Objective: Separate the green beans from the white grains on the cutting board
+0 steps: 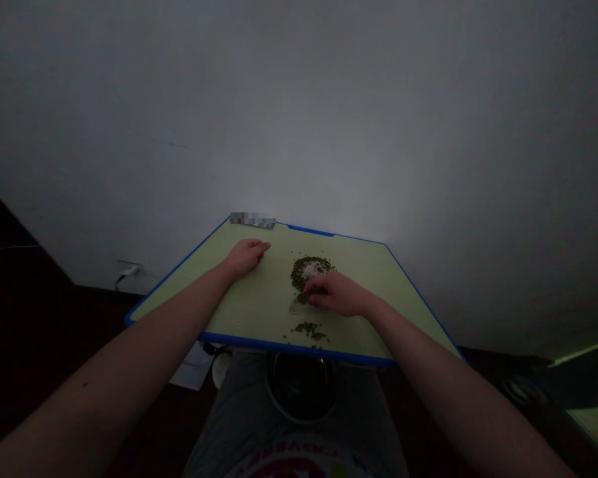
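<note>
Though dim all over, easy enough to spot a pale green tabletop (366,260) with a blue rim in front of a plain wall (299,119), plus a pixelated flat thing (252,220) at the far left corner. Also got a dark bowl (303,406) down at the lap and some loose grains (309,328) just inside the near edge. Can see the heap of green and whitish grains (309,268) right beyond the right hand (339,295), partly blocked by its bent fingers; can't tell if pinching anything. Got the left hand (248,257) well left of the heap, loosely curled, can't make out anything inside.
</note>
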Demonstrator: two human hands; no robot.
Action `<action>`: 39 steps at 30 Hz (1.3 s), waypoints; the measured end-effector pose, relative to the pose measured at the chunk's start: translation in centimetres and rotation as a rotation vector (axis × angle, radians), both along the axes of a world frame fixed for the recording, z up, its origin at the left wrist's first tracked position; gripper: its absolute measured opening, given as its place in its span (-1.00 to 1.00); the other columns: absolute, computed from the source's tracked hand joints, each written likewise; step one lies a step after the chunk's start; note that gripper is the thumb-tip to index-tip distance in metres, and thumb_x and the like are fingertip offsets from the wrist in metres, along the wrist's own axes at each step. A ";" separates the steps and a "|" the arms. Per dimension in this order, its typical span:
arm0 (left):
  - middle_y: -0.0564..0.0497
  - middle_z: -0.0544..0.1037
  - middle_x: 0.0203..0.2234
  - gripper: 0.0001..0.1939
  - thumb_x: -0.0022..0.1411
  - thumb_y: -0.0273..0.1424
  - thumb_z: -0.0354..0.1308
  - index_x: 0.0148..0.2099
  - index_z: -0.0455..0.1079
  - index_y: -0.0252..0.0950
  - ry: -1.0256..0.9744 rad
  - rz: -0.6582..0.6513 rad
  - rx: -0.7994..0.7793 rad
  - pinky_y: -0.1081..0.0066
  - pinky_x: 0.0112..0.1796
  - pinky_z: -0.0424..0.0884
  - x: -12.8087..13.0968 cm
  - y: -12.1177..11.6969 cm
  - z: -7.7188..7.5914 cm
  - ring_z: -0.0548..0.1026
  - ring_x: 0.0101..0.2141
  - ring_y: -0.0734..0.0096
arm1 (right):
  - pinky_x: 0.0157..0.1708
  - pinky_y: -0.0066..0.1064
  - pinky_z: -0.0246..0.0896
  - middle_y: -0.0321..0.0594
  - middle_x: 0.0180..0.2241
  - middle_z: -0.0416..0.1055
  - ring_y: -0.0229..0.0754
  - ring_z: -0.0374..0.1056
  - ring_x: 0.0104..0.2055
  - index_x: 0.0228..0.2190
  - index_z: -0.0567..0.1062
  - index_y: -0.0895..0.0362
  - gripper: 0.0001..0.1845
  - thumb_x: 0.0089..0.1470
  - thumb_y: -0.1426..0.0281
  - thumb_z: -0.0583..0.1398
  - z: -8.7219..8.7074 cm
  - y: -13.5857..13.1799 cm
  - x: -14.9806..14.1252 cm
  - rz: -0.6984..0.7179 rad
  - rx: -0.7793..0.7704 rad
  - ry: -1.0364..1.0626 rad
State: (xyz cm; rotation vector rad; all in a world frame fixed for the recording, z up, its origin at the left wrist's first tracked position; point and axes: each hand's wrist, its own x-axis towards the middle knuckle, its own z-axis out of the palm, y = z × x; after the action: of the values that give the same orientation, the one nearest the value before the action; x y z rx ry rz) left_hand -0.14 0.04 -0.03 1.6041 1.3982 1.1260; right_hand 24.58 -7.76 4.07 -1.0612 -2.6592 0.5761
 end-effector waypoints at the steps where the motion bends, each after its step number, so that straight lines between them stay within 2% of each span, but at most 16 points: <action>1: 0.15 0.18 -0.82 -0.61 0.01 -0.10 0.02 -0.65 0.16 -0.27 0.000 0.006 -0.002 0.46 -0.66 0.02 0.0 0.0 0.0 0.11 -0.75 0.56 | -0.36 -0.47 0.10 -0.28 -0.40 0.46 -0.28 0.30 -0.39 -0.29 0.49 0.14 -0.79 -0.03 0.49 0.15 0.1 0.2 0.0 -0.011 0.018 0.000; 5: 0.16 0.17 -0.83 -0.62 0.02 -0.12 0.02 -0.65 0.16 -0.27 0.005 -0.003 0.004 0.46 -0.64 0.03 0.1 -0.2 0.3 0.10 -0.75 0.57 | -0.36 -0.48 0.10 -0.28 -0.42 0.45 -0.29 0.31 -0.39 -0.28 0.48 0.16 -0.80 -0.02 0.49 0.15 0.9 0.0 -1.4 0.008 0.021 0.026; 11: 0.17 0.15 -0.83 -0.62 0.03 -0.12 0.02 -0.65 0.14 -0.27 -0.018 -0.014 0.007 0.46 -0.65 0.02 0.2 -0.2 0.2 0.08 -0.75 0.57 | -0.29 -0.54 0.14 -0.30 -0.33 0.47 -0.32 0.33 -0.31 -0.29 0.48 0.14 -0.82 0.02 0.49 0.13 1.9 -1.4 -6.5 0.408 -0.144 0.007; 14: 0.17 0.15 -0.84 -0.61 0.03 -0.11 0.01 -0.66 0.14 -0.26 0.002 -0.010 0.007 0.45 -0.65 0.01 0.1 -0.2 0.2 0.08 -0.75 0.57 | -0.29 -0.56 0.13 -0.30 -0.34 0.47 -0.33 0.33 -0.34 -0.30 0.49 0.15 -0.81 0.02 0.53 0.12 1.9 -1.5 -7.6 0.485 -0.201 -0.079; 24: 0.16 0.16 -0.84 -0.59 0.04 -0.10 0.01 -0.66 0.16 -0.27 0.052 -0.008 0.033 0.45 -0.64 0.03 -0.2 -0.1 0.2 0.11 -0.75 0.56 | -0.37 -0.55 0.14 -0.31 -0.39 0.47 -0.33 0.32 -0.41 -0.29 0.50 0.14 -0.79 0.00 0.52 0.12 1.9 -1.3 -4.6 0.409 -0.203 -0.106; 35: 0.17 0.14 -0.84 -0.60 0.05 -0.11 0.00 -0.66 0.14 -0.27 0.040 -0.003 0.011 0.44 -0.63 0.03 0.0 -0.2 0.3 0.11 -0.74 0.56 | -0.32 -0.50 0.15 -0.25 -0.37 0.46 -0.28 0.34 -0.34 -0.30 0.49 0.16 -0.80 -0.01 0.51 0.13 1.6 -1.8 -1.4 0.283 -0.196 -0.046; 37: 0.16 0.14 -0.84 -0.60 0.05 -0.11 0.00 -0.66 0.15 -0.27 0.051 -0.005 0.021 0.45 -0.62 0.04 -0.1 -0.1 0.3 0.11 -0.74 0.56 | -0.32 -0.48 0.16 -0.25 -0.37 0.46 -0.27 0.33 -0.34 -0.28 0.48 0.16 -0.80 -0.01 0.49 0.13 1.4 -2.0 -0.5 0.200 -0.178 0.009; 39: 0.16 0.15 -0.83 -0.59 0.05 -0.10 0.00 -0.66 0.16 -0.28 0.054 -0.008 0.024 0.45 -0.62 0.04 -0.2 0.0 0.2 0.11 -0.74 0.56 | -0.36 -0.47 0.17 -0.26 -0.39 0.45 -0.27 0.33 -0.37 -0.26 0.47 0.15 -0.78 -0.01 0.47 0.12 0.9 -2.1 0.7 0.032 -0.148 0.077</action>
State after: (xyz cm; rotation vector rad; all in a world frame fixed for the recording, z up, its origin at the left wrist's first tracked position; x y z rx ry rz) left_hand -0.33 0.04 0.19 1.6667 1.4172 1.1060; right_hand 25.31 -9.89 4.96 -1.0134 -2.6045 0.8147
